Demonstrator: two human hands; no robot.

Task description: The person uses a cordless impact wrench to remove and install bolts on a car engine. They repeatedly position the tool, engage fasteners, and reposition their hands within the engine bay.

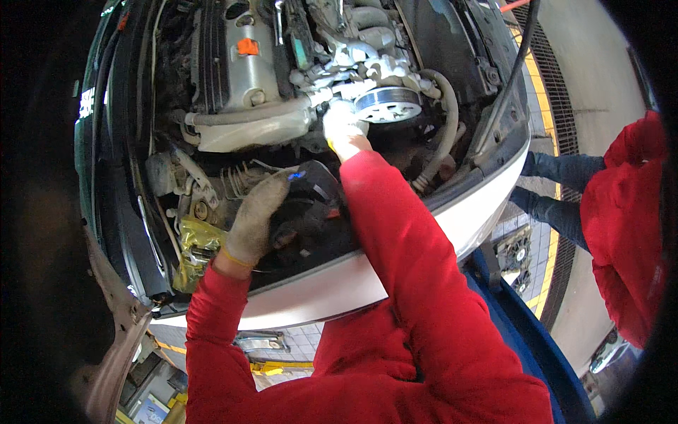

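- Clock read from the middle of the head view, 12 toward the engine.
- 9 o'clock: left hand (256,215), in a grubby pale knitted glove, fingers wrapped round one blocky dark object with a small blue patch (316,182), just off centre toward 11. Its kind is unclear. Probably held low and close so that it stays controlled beneath the other arm's work.
- 12 o'clock: right hand (346,127), gloved, washed out by strong light. Fingers lost in the glare; cannot tell whether closed or gripping.
- 1 o'clock: one round silver-faced pulley with a dark rim (389,106), just beside that hand; contact not clear. Arm likely stretched over the white painted car front (332,295), at 6, because the part sits deep in the bay.
- Between 8 and 9: one crumpled yellow translucent plastic bag (192,247) over metal parts, perhaps as a cover against dirt.
- 11 o'clock: one orange cap (248,46) on the silver engine cover (248,78).
- Between 1 and 2: one thick pale curved hose (449,116).
- Count: two gloves, one pulley, one bag, one cap; one co-worker in red (625,187), at 3.
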